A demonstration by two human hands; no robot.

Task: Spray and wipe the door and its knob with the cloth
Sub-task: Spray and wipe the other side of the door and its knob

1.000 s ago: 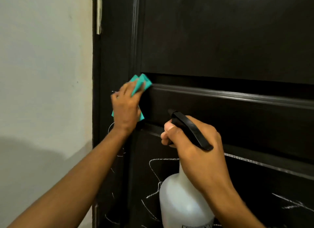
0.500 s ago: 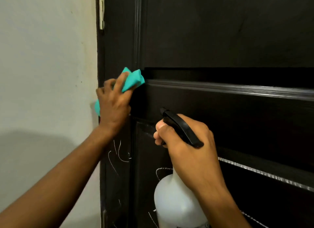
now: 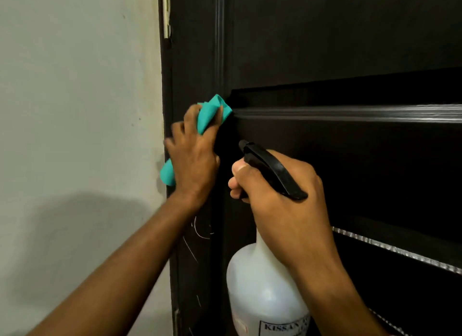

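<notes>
The left hand (image 3: 193, 158) is pressed, seemingly gripping the teal cloth (image 3: 211, 111), against the door (image 3: 337, 48); the spray bottle (image 3: 265, 293) below is clasped by the right hand (image 3: 280, 198).

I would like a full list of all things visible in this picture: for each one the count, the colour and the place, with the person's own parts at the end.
door: one, dark brown, fills the right side; white scratch marks low on its left stile
wall: one, pale grey-white, left of the door
hinge: one, pale metal, top of the door's left edge
cloth: one, teal, pressed on the door's left stile under the left hand
spray bottle: one, white with black head, bottom centre, partly readable label
left hand: one, holds the cloth against the door
right hand: one, grips the spray bottle's neck and trigger
</notes>
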